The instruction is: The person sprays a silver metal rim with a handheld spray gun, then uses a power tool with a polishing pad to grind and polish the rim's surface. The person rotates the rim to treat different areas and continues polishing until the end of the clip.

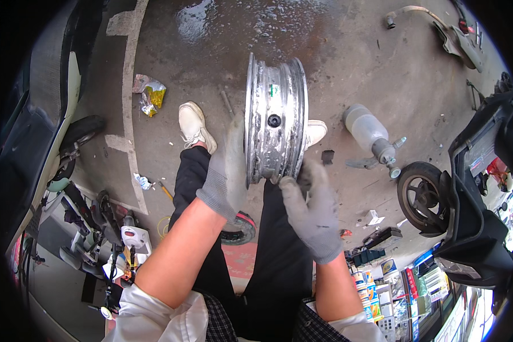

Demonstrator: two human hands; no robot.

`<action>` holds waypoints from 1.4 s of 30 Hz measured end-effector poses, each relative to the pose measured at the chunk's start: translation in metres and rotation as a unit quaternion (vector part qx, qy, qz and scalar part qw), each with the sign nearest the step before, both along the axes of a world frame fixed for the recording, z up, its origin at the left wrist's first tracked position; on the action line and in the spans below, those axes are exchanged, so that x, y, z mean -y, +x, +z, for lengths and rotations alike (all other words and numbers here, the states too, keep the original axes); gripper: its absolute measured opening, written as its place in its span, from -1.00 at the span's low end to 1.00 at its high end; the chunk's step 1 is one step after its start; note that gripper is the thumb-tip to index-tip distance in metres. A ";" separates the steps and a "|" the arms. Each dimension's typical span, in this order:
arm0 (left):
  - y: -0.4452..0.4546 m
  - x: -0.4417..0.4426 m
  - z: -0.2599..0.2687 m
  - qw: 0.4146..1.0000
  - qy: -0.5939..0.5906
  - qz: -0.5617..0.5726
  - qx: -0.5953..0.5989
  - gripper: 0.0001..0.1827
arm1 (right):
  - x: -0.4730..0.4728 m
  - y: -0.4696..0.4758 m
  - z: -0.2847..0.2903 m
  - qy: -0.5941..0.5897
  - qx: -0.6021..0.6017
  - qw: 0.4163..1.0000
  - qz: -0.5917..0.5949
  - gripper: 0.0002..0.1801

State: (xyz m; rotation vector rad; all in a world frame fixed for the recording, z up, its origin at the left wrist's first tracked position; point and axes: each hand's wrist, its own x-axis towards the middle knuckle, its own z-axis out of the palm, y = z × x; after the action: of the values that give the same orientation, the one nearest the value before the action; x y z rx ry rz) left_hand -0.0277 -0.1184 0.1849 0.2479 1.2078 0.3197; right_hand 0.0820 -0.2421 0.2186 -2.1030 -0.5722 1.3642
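A bare metal wheel rim (278, 141) without a tyre stands before me, its worn barrel facing the camera. On the barrel are a black round valve part (274, 121) and a small green mark. My left hand (235, 166), in a grey knit glove, lies flat along the rim's left edge; its fingertips are partly hidden. My right hand (310, 201), in a matching glove, is at the rim's lower right edge, thumb near the edge and fingers spread and somewhat blurred. Whether its hidden fingers touch the rim is unclear.
A plastic spray gun with a cup (367, 128) lies right of the rim. Scooters stand on both sides, one with its wheel (423, 196) close by. Crumpled wrappers (150, 95) and a metal rod (226, 101) lie on the floor. A tyre (241, 231) lies between my legs.
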 end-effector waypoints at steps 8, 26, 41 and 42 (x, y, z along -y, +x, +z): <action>0.000 -0.010 0.019 0.998 0.018 -0.032 -0.058 -0.39 | -0.050 0.024 0.021 0.078 0.209 0.935 0.276 -0.24; -0.002 -0.016 0.026 0.997 -0.024 -0.037 -0.057 -0.40 | -0.049 -0.003 0.018 0.054 0.005 0.992 0.113 -0.59; -0.035 0.013 -0.005 0.991 -0.004 -0.103 -0.082 -0.33 | -0.053 -0.016 0.006 0.075 0.076 0.977 0.185 -0.71; -0.034 0.011 -0.006 0.995 -0.004 -0.079 -0.063 -0.33 | -0.048 -0.017 0.006 0.100 0.082 0.976 0.175 -0.75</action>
State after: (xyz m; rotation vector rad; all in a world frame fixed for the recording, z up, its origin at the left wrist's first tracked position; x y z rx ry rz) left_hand -0.0618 -0.1296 0.1790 0.3603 1.3055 0.1630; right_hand 0.0653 -0.1937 0.2242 -2.0243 -1.1457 1.2565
